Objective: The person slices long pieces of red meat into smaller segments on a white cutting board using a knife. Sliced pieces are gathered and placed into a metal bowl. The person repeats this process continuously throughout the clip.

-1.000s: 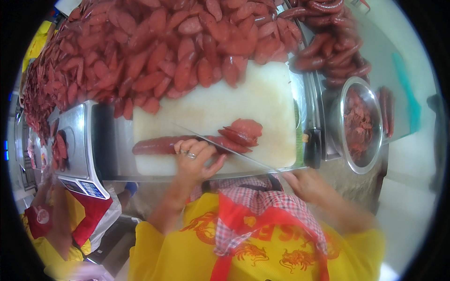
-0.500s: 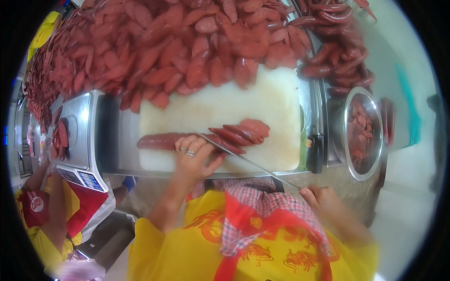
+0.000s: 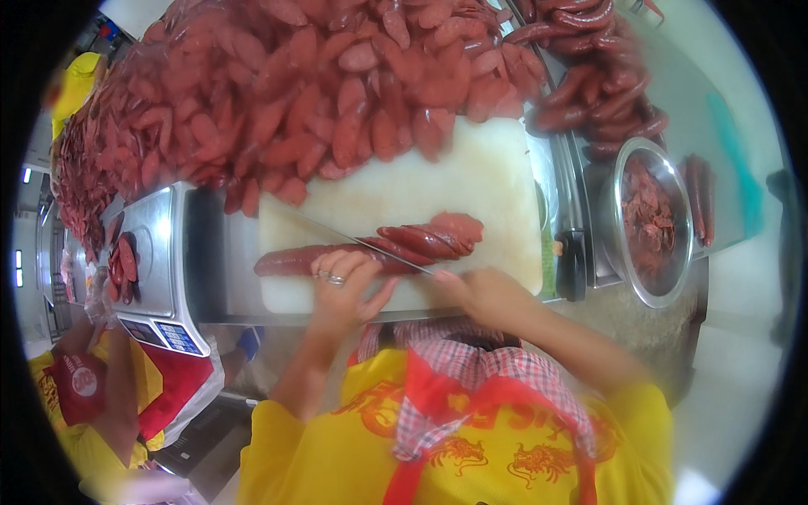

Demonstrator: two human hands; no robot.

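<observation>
A long red sausage lies across the white cutting board. My left hand, with a ring on one finger, is closed over its right part and holds it down. My right hand grips a knife; the handle is hidden inside my fist. The thin blade runs slantwise from my fist to the upper left, crossing the sausage just right of my left fingers. Several slanted sausage slices lean on one another to the right of the blade.
A large heap of sausage slices covers the board's far edge. At left stands a scale with a few pieces on it. Whole sausages and a steel bowl of scraps are at right, near another black knife handle. A co-worker stands at left.
My right hand has moved up and left toward the board, pushing the knife so its blade reaches farther past the sausage. The left hand stays on the sausage. The view has shifted slightly.
</observation>
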